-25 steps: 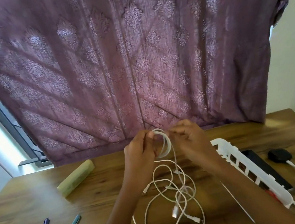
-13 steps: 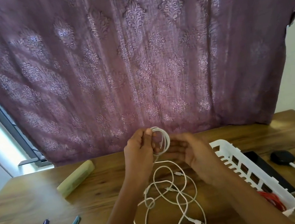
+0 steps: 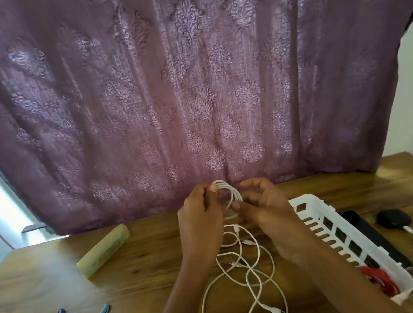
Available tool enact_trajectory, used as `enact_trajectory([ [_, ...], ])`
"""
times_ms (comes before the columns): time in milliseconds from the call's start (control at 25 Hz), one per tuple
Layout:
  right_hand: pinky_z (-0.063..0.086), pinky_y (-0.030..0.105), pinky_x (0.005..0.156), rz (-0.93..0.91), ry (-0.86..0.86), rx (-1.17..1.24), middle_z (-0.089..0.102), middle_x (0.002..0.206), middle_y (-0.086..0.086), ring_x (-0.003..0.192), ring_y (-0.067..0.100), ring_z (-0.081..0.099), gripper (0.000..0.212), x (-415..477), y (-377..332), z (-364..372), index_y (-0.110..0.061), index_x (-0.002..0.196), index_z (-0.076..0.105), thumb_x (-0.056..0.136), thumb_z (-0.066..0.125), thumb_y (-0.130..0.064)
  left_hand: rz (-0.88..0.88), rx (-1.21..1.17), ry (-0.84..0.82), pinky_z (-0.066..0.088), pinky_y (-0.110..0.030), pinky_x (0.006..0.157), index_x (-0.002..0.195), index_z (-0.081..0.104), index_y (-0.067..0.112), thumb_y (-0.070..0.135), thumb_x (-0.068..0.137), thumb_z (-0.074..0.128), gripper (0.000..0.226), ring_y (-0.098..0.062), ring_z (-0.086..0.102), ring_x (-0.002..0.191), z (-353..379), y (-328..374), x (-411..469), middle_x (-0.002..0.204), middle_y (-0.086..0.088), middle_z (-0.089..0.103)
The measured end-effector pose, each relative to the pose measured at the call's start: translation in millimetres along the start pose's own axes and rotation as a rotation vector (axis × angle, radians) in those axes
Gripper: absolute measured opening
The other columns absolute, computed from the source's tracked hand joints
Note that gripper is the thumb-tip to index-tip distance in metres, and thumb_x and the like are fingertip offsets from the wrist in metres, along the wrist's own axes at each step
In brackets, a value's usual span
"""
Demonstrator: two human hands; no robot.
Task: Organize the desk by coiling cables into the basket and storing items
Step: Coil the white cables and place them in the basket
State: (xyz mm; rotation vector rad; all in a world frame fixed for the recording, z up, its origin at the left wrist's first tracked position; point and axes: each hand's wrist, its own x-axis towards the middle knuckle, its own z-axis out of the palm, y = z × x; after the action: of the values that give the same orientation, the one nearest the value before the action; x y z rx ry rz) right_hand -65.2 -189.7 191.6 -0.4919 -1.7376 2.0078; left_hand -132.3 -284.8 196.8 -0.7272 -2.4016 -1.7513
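Your left hand pinches a small finished coil of the thin white charging cable between thumb and fingers, raised above the brown wooden tabletop in front of the purple patterned curtain. Your right hand sits just beside it with one fingertip against the coil and the others loosely curved; whether it actually pinches a strand cannot be told from this head view. Most of the cable hangs down from the coil and lies in loose, crossing loops on the tabletop between your forearms, both plugs lying among them. To wind well, feed each new turn with the right hand at the same size as those already held, and lift the slack so the crossed loops fall apart rather than tighten into a knot. Pinch firmly with the left so the turns do not spring open. The white slotted plastic basket waits just beside your right forearm, a red cable already lying in its near end, so the finished coil has a short way to go.
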Motion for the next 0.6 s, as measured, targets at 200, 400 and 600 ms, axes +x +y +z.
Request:
enact_trajectory([
  [200,0.050,0.034,0.077,0.074,-0.175,0.455,0.069,0.085,0.008,0.081,0.021,0.066,0.023,7.0,7.7,-2.3,-0.012,0.093,0.053,0.079,0.060,0.005,-0.043,-0.002,0.036,0.052,-0.043,0.075,0.088,0.064,0.016,0.029,0.096,0.044,0.025,-0.017,0.064,0.078,3.2,1.6,-0.2,0.081,0.000,0.069],
  [400,0.053,0.030,0.080,-0.036,-0.396,0.473,0.069,0.102,0.010,0.096,0.023,0.065,0.034,5.4,10.4,-10.4,-0.016,0.100,0.065,0.070,0.071,-0.001,-0.114,-0.099,0.013,0.052,-0.048,0.076,0.086,0.065,0.008,0.027,0.095,0.047,0.028,-0.027,0.066,0.081,0.4,-7.6,1.5,0.081,-0.009,0.070],
  [600,0.047,0.022,0.090,-0.506,-0.131,-0.471,0.060,0.113,-0.008,0.106,0.008,0.056,0.038,5.4,11.8,-15.5,-0.032,0.100,0.068,0.077,0.065,-0.001,-0.079,-0.060,0.017,0.051,-0.041,0.073,0.085,0.063,0.008,0.025,0.095,0.046,0.026,-0.022,0.065,0.077,-0.1,-9.3,-0.6,0.078,-0.007,0.068],
])
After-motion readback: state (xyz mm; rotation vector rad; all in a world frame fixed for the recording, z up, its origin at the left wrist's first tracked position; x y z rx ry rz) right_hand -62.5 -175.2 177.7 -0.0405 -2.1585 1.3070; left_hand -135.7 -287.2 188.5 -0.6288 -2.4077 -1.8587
